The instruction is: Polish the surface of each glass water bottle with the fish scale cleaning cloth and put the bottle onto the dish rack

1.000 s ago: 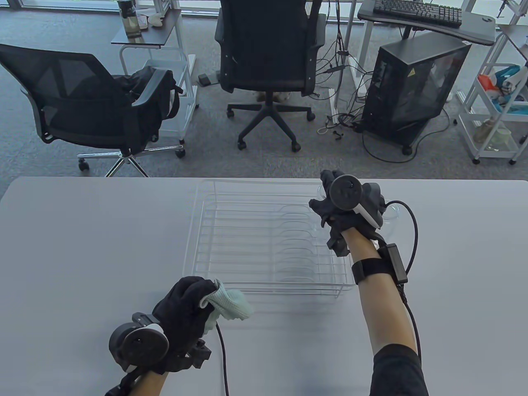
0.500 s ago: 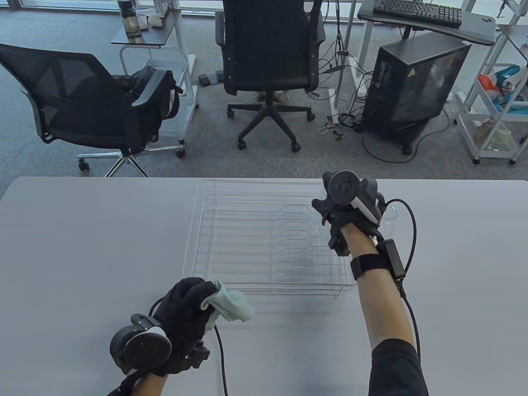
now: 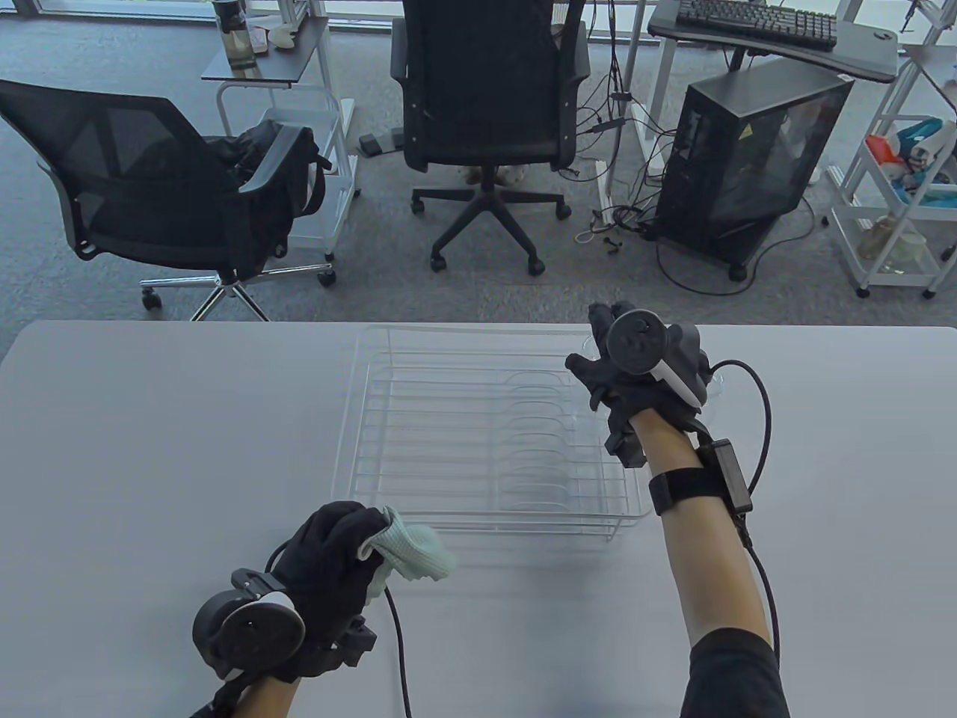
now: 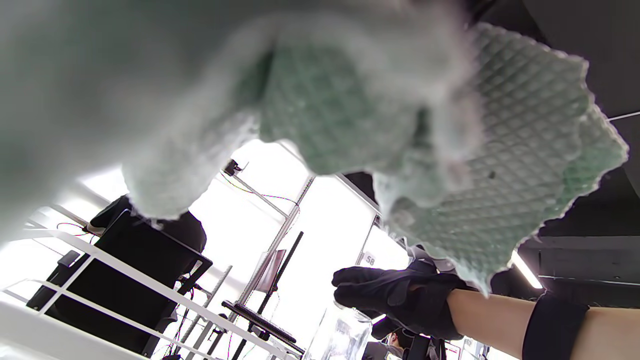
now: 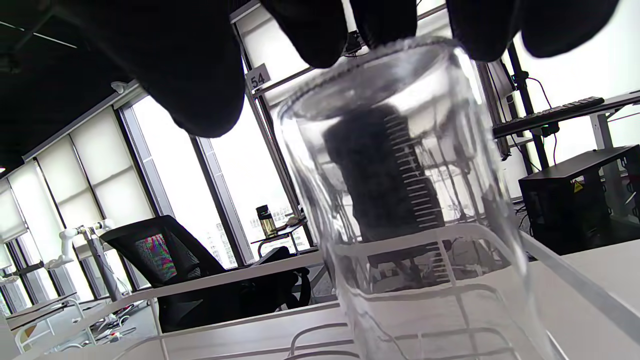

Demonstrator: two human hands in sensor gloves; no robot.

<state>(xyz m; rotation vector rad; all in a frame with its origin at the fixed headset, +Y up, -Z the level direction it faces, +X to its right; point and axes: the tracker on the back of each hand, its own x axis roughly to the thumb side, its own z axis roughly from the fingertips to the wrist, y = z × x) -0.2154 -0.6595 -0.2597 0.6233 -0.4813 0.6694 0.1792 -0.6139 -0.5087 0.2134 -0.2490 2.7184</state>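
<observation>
A clear glass bottle point(image 5: 400, 225) stands upright at the far right corner of the white wire dish rack point(image 3: 351, 419). My right hand point(image 3: 635, 370) grips it from above, fingertips point(image 5: 300, 35) curled round its rim. In the table view the hand and its tracker hide most of the bottle; only a sliver of glass point(image 3: 716, 383) shows. Whether its base touches the rack I cannot tell. My left hand point(image 3: 348, 535) rests on the table just in front of the rack and holds the bunched pale green fish scale cloth point(image 3: 419, 553), which fills the left wrist view point(image 4: 500, 150).
The rack point(image 5: 225, 282) sits mid-table with its wires bare. The table's far edge point(image 3: 224, 323) runs just behind the rack. Beyond it are two office chairs point(image 3: 486, 112), a computer tower point(image 3: 755, 149) and white carts point(image 3: 890, 194) on the floor.
My right hand with the bottle has shifted a little to the right and toward the far corner of the rack. The left hand with the cloth has barely moved.
</observation>
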